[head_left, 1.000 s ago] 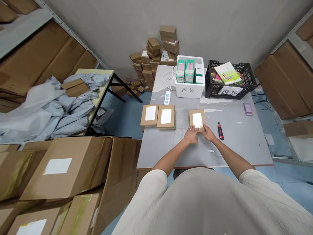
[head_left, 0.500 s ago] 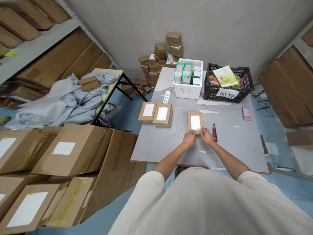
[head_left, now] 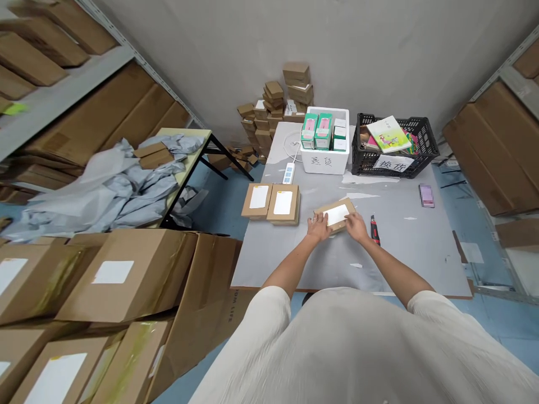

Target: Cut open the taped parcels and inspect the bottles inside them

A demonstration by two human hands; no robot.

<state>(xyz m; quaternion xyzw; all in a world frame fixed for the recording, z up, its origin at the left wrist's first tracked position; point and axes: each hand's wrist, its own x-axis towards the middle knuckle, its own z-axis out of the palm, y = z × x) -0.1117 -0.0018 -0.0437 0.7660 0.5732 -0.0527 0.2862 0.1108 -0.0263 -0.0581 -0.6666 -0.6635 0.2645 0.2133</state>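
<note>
**Both hands on a small labelled box at the table's middle**

At the far left we see big cartons (head_left: 126,275) stacked on the floor, and behind them a side table heaped with grey mailer bags (head_left: 105,188). On the grey work table (head_left: 295,264), two flat brown boxes (head_left: 273,203) with white labels lie side by side near its left edge. Just right of them, our left hand (head_left: 318,228) grips the near left corner of a third small brown box (head_left: 336,215), fingers curled over its edge. This box sits skewed on the table's middle, label up. Our right hand (head_left: 357,227) clasps its right end, fingers bent around the side. We judge that the box is being turned or squared in hand. A next move would need a firm two-handed hold. A red utility knife (head_left: 374,230) lies just beside the right hand.
</note>
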